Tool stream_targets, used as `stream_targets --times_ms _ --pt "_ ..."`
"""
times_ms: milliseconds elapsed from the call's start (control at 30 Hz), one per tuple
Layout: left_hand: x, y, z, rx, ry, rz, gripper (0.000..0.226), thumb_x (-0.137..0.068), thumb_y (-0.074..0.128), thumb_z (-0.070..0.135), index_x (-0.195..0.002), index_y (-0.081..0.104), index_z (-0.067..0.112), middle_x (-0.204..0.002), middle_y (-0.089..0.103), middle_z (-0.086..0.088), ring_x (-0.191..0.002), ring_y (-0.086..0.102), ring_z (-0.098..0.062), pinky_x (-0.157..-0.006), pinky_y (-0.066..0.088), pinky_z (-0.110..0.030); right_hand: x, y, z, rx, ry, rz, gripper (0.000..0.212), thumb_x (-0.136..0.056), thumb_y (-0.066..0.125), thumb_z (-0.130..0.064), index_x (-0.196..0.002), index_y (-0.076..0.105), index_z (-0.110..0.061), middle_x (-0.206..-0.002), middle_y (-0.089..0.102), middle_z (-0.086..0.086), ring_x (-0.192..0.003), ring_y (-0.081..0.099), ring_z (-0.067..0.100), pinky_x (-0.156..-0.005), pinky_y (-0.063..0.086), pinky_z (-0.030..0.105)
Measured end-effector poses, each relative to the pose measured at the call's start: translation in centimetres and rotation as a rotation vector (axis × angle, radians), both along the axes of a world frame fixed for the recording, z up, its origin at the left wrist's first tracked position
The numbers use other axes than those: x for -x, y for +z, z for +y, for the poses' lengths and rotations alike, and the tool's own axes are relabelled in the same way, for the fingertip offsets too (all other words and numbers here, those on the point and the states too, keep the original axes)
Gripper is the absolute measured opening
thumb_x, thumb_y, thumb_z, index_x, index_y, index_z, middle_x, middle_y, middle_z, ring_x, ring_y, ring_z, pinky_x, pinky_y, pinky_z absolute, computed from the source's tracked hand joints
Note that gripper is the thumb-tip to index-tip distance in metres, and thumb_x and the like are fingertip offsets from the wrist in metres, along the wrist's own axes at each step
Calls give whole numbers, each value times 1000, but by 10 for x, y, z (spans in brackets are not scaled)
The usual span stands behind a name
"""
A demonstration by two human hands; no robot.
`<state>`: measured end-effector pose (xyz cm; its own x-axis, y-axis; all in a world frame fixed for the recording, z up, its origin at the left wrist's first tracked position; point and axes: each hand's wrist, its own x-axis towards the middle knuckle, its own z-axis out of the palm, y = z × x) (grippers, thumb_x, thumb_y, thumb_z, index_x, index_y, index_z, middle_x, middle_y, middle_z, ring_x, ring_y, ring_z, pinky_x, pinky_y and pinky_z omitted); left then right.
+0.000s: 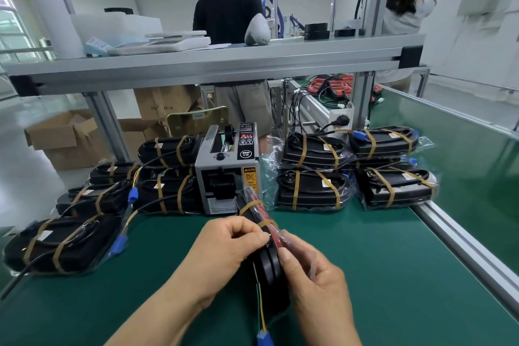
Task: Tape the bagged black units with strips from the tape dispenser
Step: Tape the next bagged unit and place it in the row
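On the green worktop (pixel 379 275), at about six o'clock in the view, both hands grip one bagged black unit (pixel 268 258) held on edge, its long axis running from the hands up toward the tape dispenser (pixel 227 174) at twelve o'clock. The left hand (pixel 224 247) is clamped on the unit's left side, thumb and forefinger pinched together at its top edge. The right hand (pixel 314 278) is closed on the right side, thumb pressed along the clear bag where a red part (pixel 259 209) shows through. Two brown tape strips (pixel 252 203) already cross the far half of this unit. A yellow and green wire (pixel 262 309) hangs from its near end to a blue connector (pixel 264 338) at the bottom edge of the view. The dispenser is a grey box with a black control panel (pixel 247 140) and an orange caution label (pixel 250 177); the unit's far end sits just in front of its outlet. At nine to ten o'clock lie several taped black units (pixel 168 191), some stacked, with one large unit (pixel 64 241) nearest at eight o'clock. At one to two o'clock, four more bagged units (pixel 311 188) sit in two stacks of two, each with two tape bands. Beyond the aluminium shelf rail (pixel 213 64), a person in a black shirt (pixel 229 8) stands with their back turned, and another person (pixel 407 8) stands at one o'clock.
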<state>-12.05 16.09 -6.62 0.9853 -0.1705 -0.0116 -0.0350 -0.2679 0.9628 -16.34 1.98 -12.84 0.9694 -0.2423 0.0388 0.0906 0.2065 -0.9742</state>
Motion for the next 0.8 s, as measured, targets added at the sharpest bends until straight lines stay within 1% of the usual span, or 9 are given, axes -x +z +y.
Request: stream_targets --times_ms 67,200,300,367,433,500,667,800 --pt "-1 0 -1 16 0 10 14 -83 74 18 -69 73 17 -66 67 1 -57 55 -4 -58 44 -15 0 0 0 2 4 -1 28 -89 70 -6 -109 75 -25 -97 78 -13 -97 71 0 -78 54 13" --pt "-1 -1 -2 -10 12 -11 15 -83 74 18 -68 72 18 -63 66 4 -56 55 -3 -57 43 -14 -1 -1 -1 -30 5 -5 28 -88 70 -5 -109 76 -23 -98 78 -9 -99 72 3 -81 54 14" --pt "-1 -2 -3 -47 33 -44 14 -83 74 19 -69 73 20 -63 66 5 -57 56 -3 -58 44 -13 -1 -2 0 -53 3 4 27 -88 70 -6 -109 76 -22 -99 78 -7 -100 72 6 -86 56 22" --pt "0 -3 -4 -76 50 -65 13 -83 75 21 -70 73 22 -63 65 4 -59 55 -4 -60 46 -16 -1 -2 1 -50 0 8 27 -88 70 -7 -109 76 -23 -100 78 -7 -100 72 7 -89 53 27" --pt "1 -4 -4 -88 56 -73 13 -83 74 21 -71 73 23 -64 64 2 -59 54 -6 -63 47 -22 -1 -3 1 -52 -6 17 27 -88 71 -8 -109 76 -24 -100 78 -6 -100 72 8 -92 53 32" --pt "0 -5 -4 -95 59 -78 13 -83 74 22 -70 72 24 -62 62 4 -57 52 -6 -63 45 -25 -2 -4 1 -54 -14 21 26 -88 71 -8 -109 76 -23 -99 78 -6 -100 72 9 -94 53 35" --pt "-1 -6 -6 -129 61 -104 13 -83 75 23 -71 72 25 -62 61 3 -59 51 -8 -66 46 -31 -2 -5 0 -66 -7 31 26 -88 71 -9 -109 77 -24 -100 78 -5 -101 72 10 -95 53 36" --pt "-1 -8 -5 -137 68 -122 12 -83 75 24 -72 72 25 -62 61 2 -59 51 -8 -66 46 -31 -1 -6 0 -57 8 30 26 -89 70 -9 -108 77 -27 -99 78 -7 -99 72 8 -88 53 30"
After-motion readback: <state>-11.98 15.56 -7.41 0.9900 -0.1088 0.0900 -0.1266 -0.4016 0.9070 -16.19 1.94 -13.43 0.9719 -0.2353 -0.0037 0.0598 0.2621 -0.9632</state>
